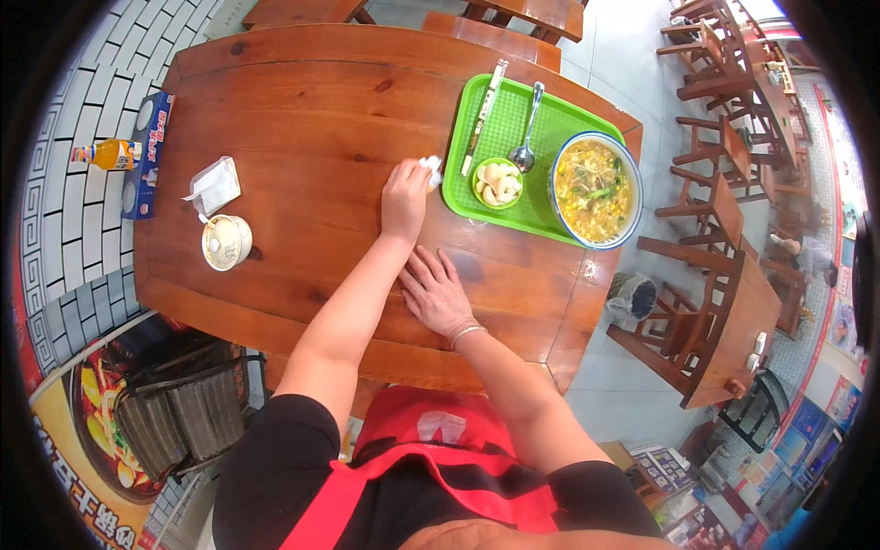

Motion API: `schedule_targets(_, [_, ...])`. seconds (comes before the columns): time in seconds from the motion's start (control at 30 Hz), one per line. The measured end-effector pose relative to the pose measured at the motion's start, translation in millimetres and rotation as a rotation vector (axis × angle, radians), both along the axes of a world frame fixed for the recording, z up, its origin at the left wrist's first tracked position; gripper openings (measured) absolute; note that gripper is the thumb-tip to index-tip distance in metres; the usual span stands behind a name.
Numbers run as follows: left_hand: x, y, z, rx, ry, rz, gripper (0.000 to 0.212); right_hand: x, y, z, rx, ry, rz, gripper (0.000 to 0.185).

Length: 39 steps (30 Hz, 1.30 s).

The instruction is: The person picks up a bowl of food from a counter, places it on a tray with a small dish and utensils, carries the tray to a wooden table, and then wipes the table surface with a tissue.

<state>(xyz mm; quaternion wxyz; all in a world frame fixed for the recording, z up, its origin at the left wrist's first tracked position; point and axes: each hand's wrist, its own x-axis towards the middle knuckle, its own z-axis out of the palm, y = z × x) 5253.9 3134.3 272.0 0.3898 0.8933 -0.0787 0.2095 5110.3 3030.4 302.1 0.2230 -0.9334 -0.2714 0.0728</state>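
Note:
My left hand (404, 203) is closed around a crumpled white tissue (432, 165) on the wooden table (330, 137), just left of a green tray (498, 103). Palm down, my right hand (436, 292) rests on the tabletop with its fingers spread, close to my left wrist. On the tray are wrapped chopsticks (482, 117), a metal spoon (531, 127) and a small green dish (499, 203) of what look like garlic cloves (498, 184). A large blue-rimmed bowl (639, 206) of soup (595, 192) with egg and greens stands at the tray's right end.
At the left are a lidded ceramic jar (227, 242), a white paper packet (213, 185), a blue box (149, 155) and an orange drink bottle (110, 154). A stacked dark chair (185, 412) is lower left. More tables and wooden chairs (708, 192) fill the right side, near a bin (632, 295).

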Motion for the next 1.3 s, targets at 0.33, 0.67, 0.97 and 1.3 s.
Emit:
schedule_targets(0.33, [-29.4,117.6,4.0,0.152,0.113,0.270,0.009,2.1,-2.2,2.2,-0.014,-0.024,-0.030,0.050])
schedule_targets(0.67, [15.3,5.2,-6.1,0.159,-0.044,-0.193,0.007,4.4,3.3,4.8,-0.015,-0.012,0.010,0.048])
schedule_targets(0.97, [71.9,47.3,4.9,0.005,-0.004,-0.025,0.004,3.4,3.0,7.0,-0.010,-0.027,-0.004,0.049])
schedule_targets(1.3, [-27.9,88.8,-0.7,0.265,0.002,-0.087,0.002,3.4,0.3,3.7,-0.004,-0.014,-0.014,0.049])
